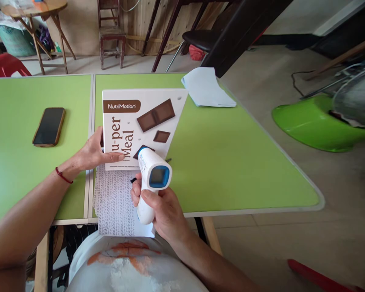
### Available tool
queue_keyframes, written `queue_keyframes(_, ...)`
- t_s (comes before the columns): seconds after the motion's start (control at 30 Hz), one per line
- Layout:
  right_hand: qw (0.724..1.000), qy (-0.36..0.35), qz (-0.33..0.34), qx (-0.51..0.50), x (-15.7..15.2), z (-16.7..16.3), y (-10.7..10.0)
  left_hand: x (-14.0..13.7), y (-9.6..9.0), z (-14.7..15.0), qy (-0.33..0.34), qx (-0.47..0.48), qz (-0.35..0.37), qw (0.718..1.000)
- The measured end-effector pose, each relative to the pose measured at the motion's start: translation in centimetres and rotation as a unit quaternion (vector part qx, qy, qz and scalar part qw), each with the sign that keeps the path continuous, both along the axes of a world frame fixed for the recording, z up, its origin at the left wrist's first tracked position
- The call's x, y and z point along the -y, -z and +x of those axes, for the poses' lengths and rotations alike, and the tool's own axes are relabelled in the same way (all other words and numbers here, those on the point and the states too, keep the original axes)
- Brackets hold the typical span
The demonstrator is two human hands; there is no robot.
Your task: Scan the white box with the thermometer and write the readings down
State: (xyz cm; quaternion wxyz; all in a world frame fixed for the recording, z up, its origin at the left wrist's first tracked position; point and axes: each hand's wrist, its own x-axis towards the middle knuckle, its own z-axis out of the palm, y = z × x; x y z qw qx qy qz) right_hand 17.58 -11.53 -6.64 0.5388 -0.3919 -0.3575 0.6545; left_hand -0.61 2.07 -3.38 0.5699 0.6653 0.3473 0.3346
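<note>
My left hand (99, 150) grips the left edge of a white NutriMotion box (152, 97), its thumb across the front. The box has brown lettering and chocolate pictures, and it faces me. In my right hand (167, 211) is a white infrared thermometer (146, 207), held by its handle with the dark, blue-rimmed screen turned toward me. The thermometer's head overlaps the lower part of the box; whether they touch I cannot tell. Under the box a sheet densely covered in writing (118, 207) lies at the table's front edge, partly hidden.
A phone (49, 126) lies on the green table (231, 162) at the left. Folded white paper (209, 87) rests at the far edge. Beyond the table stand a small wooden chair (112, 34), a round table (48, 10) and, at the right, a bright green plastic object (316, 125).
</note>
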Motion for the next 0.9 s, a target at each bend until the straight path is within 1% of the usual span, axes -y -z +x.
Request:
queue_keyframes(0.1, 1.000, 0.005, 0.008, -0.006, 0.3, -0.2, 0.5, -0.1, 0.0, -0.3, 0.022, -0.010, 0.014, 1.000)
queue_keyframes(0.27, 1.000, 0.015, 0.008, 0.003, 0.6, -0.3, 1.4, -0.2, -0.2, -0.3, 0.030, -0.026, 0.023, 0.999)
queue_keyframes(0.43, 1.000, 0.025, 0.001, -0.007, 0.5, -0.5, 1.0, -0.3, -0.6, 0.0, 0.055, 0.001, 0.030, 0.998)
queue_keyframes(0.57, 0.999, 0.034, 0.003, -0.012, 0.4, -0.6, 0.6, -0.4, -0.2, -0.3, 0.046, -0.012, 0.026, 0.999)
queue_keyframes(0.7, 1.000, 0.028, 0.002, -0.006, 0.5, -0.5, 1.1, -0.4, 0.1, -0.5, 0.020, -0.035, 0.026, 0.999)
queue_keyframes(0.9, 0.999, 0.024, 0.024, 0.004, 0.6, -0.5, 1.8, -0.4, -0.3, -0.2, 0.038, -0.026, 0.040, 0.998)
